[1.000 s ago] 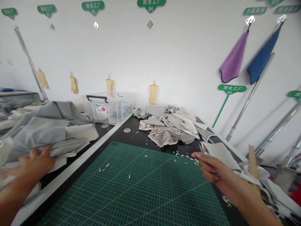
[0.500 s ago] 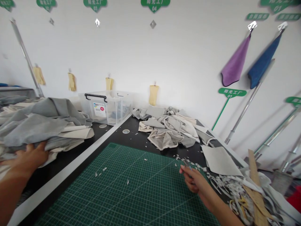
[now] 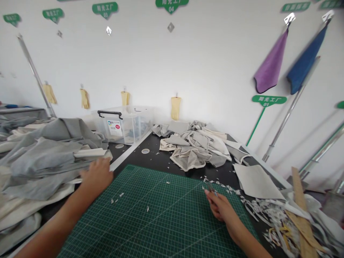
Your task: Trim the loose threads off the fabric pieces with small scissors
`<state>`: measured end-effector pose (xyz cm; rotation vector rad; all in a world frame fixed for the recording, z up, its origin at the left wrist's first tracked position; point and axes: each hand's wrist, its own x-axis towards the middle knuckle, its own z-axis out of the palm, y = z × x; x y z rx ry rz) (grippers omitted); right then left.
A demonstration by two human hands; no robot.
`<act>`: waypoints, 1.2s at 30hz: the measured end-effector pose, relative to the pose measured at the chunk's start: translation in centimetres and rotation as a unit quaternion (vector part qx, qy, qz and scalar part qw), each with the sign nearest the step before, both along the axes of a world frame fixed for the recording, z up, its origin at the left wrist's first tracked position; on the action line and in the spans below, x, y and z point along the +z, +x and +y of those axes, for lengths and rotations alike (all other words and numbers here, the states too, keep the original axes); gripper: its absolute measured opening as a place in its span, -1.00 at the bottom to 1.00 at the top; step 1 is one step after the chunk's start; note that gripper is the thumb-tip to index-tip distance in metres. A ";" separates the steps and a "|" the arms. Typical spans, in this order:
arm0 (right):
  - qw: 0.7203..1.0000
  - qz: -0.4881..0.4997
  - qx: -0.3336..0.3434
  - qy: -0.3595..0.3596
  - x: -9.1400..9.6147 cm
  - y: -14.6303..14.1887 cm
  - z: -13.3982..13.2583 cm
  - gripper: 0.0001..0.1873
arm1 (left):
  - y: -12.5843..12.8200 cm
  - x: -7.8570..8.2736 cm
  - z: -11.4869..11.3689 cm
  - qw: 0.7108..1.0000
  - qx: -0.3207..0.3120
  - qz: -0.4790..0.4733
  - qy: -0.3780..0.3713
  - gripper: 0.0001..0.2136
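My left hand (image 3: 99, 177), back upward and slightly blurred, reaches to the right edge of a heap of grey and cream fabric (image 3: 53, 154). Its thumb stands out to the left, apart from the fingers, near a folded pale piece (image 3: 90, 153); whether the fingertips touch it I cannot tell. In my right hand (image 3: 219, 206) is a small pair of metal snips (image 3: 211, 187), their tips pointing up and away over the right part of the green cutting mat (image 3: 150, 229). Small white scraps (image 3: 116, 197) lie on the mat.
Behind the mat lies a second pile of grey cut pieces (image 3: 193, 150). A clear plastic box (image 3: 134, 125) stands further back left. To the right are a flat grey stack (image 3: 259, 181), shredded trimmings (image 3: 266, 211) and wooden rulers (image 3: 299, 200).
My left hand has moved right across the fabric heap to its edge near the mat, and the heap's near side has shifted. My right hand with the snips stays nearly in place.
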<state>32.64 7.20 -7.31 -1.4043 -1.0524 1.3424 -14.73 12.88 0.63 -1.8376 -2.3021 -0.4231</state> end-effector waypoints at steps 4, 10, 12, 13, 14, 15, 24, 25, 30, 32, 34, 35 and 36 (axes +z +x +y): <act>1.000 -0.012 -0.011 0.024 -0.2 -0.2 -0.3 -0.41 | 12.0 0.6 1.1 0.978 -0.204 -0.042 0.025 -0.73; 0.994 -0.072 -0.005 0.085 -1.4 0.1 -0.7 -0.42 | 25.8 -0.4 1.7 0.922 -0.359 -0.122 0.082 -0.75; 0.991 -0.095 -0.004 0.096 -1.6 0.1 -0.8 -0.41 | 28.6 -1.3 2.2 0.922 -0.356 -0.125 0.087 -0.69; 0.990 -0.099 -0.003 0.100 -1.6 0.1 -0.8 -0.42 | 29.7 -1.9 2.5 0.925 -0.350 -0.123 0.082 -0.66; 0.990 -0.099 -0.002 0.102 -1.6 0.1 -0.8 -0.42 | 30.5 -2.4 2.8 0.928 -0.346 -0.121 0.076 -0.64; 0.990 -0.097 -0.001 0.101 -1.5 0.1 -0.8 -0.42 | 31.1 -3.0 3.2 0.930 -0.342 -0.118 0.070 -0.63; 0.993 -0.079 -0.006 0.090 -2.0 0.3 -0.1 -0.43 | 31.8 -3.8 5.9 0.923 -0.313 -0.183 0.127 -0.71; 0.994 -0.069 -0.006 0.087 -2.0 0.4 0.0 -0.43 | 31.7 -3.2 6.1 0.919 -0.302 -0.208 0.144 -0.72; 0.997 -0.021 -0.007 0.080 -1.8 0.2 0.0 -0.42 | 30.6 2.0 6.0 0.870 -0.259 -0.346 0.238 -0.76; 0.996 -0.018 -0.010 0.082 -1.7 0.2 -0.1 -0.41 | 29.9 4.4 5.2 0.846 -0.258 -0.384 0.267 -0.78; 0.996 -0.019 -0.009 0.081 -1.5 0.2 -0.2 -0.41 | 29.1 6.8 3.9 0.826 -0.270 -0.405 0.285 -0.80; 0.997 -0.017 -0.007 0.080 -1.4 0.2 -0.3 -0.41 | 28.6 8.0 3.0 0.819 -0.274 -0.411 0.292 -0.80; 0.997 -0.014 -0.004 0.079 -1.3 0.2 -0.4 -0.42 | 28.0 9.1 2.1 0.815 -0.277 -0.413 0.297 -0.80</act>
